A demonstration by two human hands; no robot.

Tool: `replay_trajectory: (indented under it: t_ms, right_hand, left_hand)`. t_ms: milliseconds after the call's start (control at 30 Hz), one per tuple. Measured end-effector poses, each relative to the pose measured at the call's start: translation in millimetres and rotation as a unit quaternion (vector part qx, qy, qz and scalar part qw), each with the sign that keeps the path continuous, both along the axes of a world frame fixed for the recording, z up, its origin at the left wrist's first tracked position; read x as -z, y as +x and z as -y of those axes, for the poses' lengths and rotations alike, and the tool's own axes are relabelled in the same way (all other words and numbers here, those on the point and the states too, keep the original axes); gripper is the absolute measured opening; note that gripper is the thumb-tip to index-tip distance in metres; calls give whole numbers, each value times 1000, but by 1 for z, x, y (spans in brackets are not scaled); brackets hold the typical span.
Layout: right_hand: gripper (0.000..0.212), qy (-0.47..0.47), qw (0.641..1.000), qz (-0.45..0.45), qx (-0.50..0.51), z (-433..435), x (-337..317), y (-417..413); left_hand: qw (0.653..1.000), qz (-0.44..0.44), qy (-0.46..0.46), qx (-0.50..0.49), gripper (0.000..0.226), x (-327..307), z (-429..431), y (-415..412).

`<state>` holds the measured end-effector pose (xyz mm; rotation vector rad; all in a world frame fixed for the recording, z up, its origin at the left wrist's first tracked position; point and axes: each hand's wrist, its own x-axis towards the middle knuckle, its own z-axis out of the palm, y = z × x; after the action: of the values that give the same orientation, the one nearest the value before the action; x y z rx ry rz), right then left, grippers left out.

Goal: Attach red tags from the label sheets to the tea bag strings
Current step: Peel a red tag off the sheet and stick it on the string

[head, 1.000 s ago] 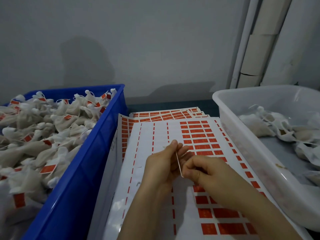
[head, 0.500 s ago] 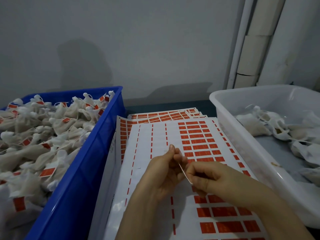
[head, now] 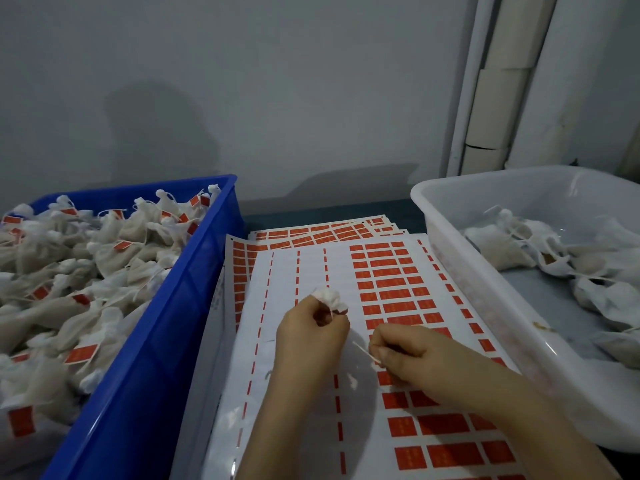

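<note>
Head view, the only one I have. My left hand point(head: 311, 336) is closed in a loose fist over the middle of the label sheet point(head: 287, 403), its fingers curled around a tea bag point(head: 330, 299) whose white gathered top sticks out on the far side of the knuckles. My right hand point(head: 412, 356) sits just to the right and a little nearer, thumb and forefinger pinched shut on the string point(head: 363, 351), a thin pale line running from that pinch toward the left hand. I cannot tell whether a tag is already on the string.

The top sheet lies between the two bins. Its left columns are stripped down to narrow red dashes; its right columns carry rows of red tags point(head: 394, 282), and more rows show near the right forearm. Further sheets point(head: 311, 235) are fanned out beneath it at the far edge.

On the left stands a blue bin point(head: 152, 358), heaped with white tea bags, many showing red tags. On the right stands a white bin point(head: 485, 289), holding a smaller pile of tea bags along its far and right side; no red shows on them.

Behind everything is a grey wall point(head: 277, 98), with pale vertical piping point(head: 495, 109) at the far right.
</note>
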<state>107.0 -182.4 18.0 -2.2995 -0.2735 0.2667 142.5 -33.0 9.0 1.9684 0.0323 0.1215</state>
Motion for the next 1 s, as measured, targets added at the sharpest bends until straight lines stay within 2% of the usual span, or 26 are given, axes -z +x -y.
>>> replay_trajectory:
  t_ms: [100,167,233,300,333,367,433,500,533,567,633,733,833,933,1000]
  right_hand:
    - [26,71,994,89,-5,-7,-3,-2]
    - [25,201,973,110,9,-10,-6,-3]
    - [18,349,934,80,21,-11,-9,-5]
    - [24,474,879,47,34,-10,-11,-6]
    - [27,513,856,41,43,-9,-12,-5]
    - [28,540,839,40,54,-7,-13,-5]
    - [26,575,813,46,76,-4,-16,-5]
    - [21,598,796,44,84,-2,-18,-6]
    - [20,605,791,40,82,-1,-20,-6]
    - [19,610,788,33,76,-1,-21,-7]
    - [18,618,784,17,58,-2,-22,-8]
    - [22,640,768,-2,35,-1,-24,-9]
    - [24,643,766,10,17,0,-25,-11]
    - [28,623,780,44,32,-3,-24,-13]
    - [31,573,812,79,83,-5,-23,-12]
  left_hand:
    - [1000,-18,-10,-3,14,1,-1,0]
    - [1000,-11,-25,2,21,-1,-1,0]
    - [999,12,-41,19,35,-3,2,-2]
    - [996,28,-60,53,51,-7,7,-6]
    - [995,21,-71,66,54,-5,10,-7]
    - [993,12,-92,73,47,-5,13,-9]
    - [990,7,-104,97,11,-6,16,-13]
    - [986,33,-52,158,42,-3,19,-15]
    - [981,40,-30,190,51,-1,20,-15]
    - [976,40,-9,213,49,-3,20,-16]
    - [971,59,20,233,30,-3,23,-19]
    - [975,114,53,184,13,3,21,-16]
    - [973,164,98,130,13,4,19,-12]
    - [969,202,106,92,16,3,17,-11]
    - [978,185,76,52,26,2,16,-10]
